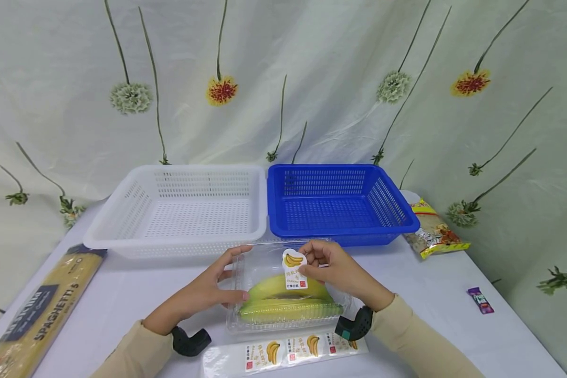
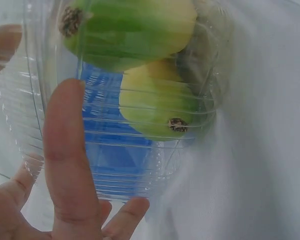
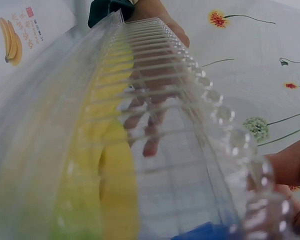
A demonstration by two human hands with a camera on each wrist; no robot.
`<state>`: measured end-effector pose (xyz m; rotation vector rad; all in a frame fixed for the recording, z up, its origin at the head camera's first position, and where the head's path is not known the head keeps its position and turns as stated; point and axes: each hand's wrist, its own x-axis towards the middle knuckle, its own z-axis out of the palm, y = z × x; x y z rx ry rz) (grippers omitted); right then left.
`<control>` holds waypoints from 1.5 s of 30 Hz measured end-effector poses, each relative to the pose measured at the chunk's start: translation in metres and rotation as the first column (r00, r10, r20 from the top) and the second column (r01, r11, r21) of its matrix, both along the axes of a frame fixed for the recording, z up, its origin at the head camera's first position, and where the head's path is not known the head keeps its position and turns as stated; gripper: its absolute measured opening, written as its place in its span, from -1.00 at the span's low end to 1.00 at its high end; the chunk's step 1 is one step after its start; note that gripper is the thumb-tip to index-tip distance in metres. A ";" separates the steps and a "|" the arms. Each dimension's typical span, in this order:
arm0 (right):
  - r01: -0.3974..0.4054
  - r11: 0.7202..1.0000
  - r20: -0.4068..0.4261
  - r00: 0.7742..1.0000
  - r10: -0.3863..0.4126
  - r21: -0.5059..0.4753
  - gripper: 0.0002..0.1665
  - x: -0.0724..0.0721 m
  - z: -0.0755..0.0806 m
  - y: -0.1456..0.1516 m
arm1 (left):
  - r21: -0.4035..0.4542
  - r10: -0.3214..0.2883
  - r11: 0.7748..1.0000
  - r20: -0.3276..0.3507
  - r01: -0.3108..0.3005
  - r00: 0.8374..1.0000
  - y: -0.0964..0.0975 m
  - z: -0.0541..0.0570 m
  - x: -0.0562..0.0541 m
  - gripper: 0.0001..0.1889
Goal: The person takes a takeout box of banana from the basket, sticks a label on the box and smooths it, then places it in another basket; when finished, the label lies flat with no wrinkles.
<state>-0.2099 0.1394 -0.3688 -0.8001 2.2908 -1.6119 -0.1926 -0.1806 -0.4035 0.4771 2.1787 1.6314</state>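
A clear plastic clamshell box [image 1: 264,261] holding green-yellow bananas [image 1: 288,308] stands in the middle of the table. My left hand [image 1: 217,286] grips its left side, thumb toward the front and fingers farther back. In the left wrist view, two banana ends [image 2: 177,125] show through the ribbed wall. My right hand [image 1: 337,266] pinches the right edge of a white banana label [image 1: 294,261] over the box lid; whether the label touches the plastic, I cannot tell. A backing strip of similar labels [image 1: 269,356] lies in front of the box.
Behind the box stand a white basket [image 1: 175,239] and a blue basket [image 1: 345,231], side by side. A spaghetti pack [image 1: 52,310] lies at the left. On the right are a yellow-edged snack bag [image 1: 434,231] and a small purple packet [image 1: 480,300]. A flowered curtain hangs behind.
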 end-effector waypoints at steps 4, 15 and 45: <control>0.006 1.000 0.015 1.000 -0.006 -0.008 -0.77 -0.002 -0.002 -0.001 | 0.001 0.004 1.000 0.008 -0.004 1.000 0.002 0.003 0.002 0.10; 0.053 0.998 -0.018 0.998 -0.053 0.045 -0.76 0.000 -0.007 -0.005 | 0.005 -0.003 1.000 0.000 0.003 1.000 0.002 0.001 0.003 0.09; 0.171 0.946 -0.238 0.966 -0.105 0.275 -0.71 0.007 -0.007 -0.011 | -0.005 -0.002 1.000 0.005 0.002 1.000 0.003 0.001 0.001 0.10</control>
